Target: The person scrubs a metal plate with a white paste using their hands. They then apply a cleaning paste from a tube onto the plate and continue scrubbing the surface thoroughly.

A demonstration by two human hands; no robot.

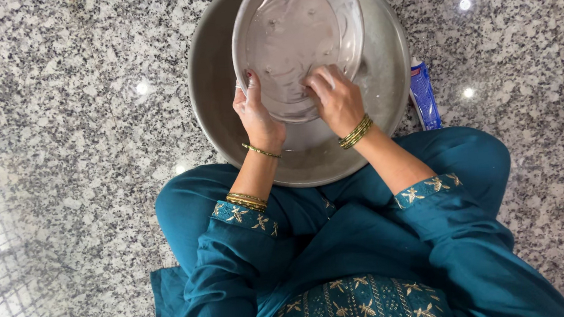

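1. The steel plate [295,38] my fingers [252,86] grip is dull silver, smeared with a milky grey-white film.
2. The big basin [220,75] behind and beneath my fingers is plain silver-grey, its wet bottom a paler grey.
3. My left hand [258,120] shows dark red nail polish at the thumb tip.
4. Thin gold bangles [356,131] ring both my wrists, below the fingers.
5. My sleeves [246,217] are teal, cuffed with gold leaf embroidery.
6. The floor [78,163] around is speckled granite: grey, white and black flecks.
7. Right of my fingers lies a blue bottle [424,95] with a white and red tip.
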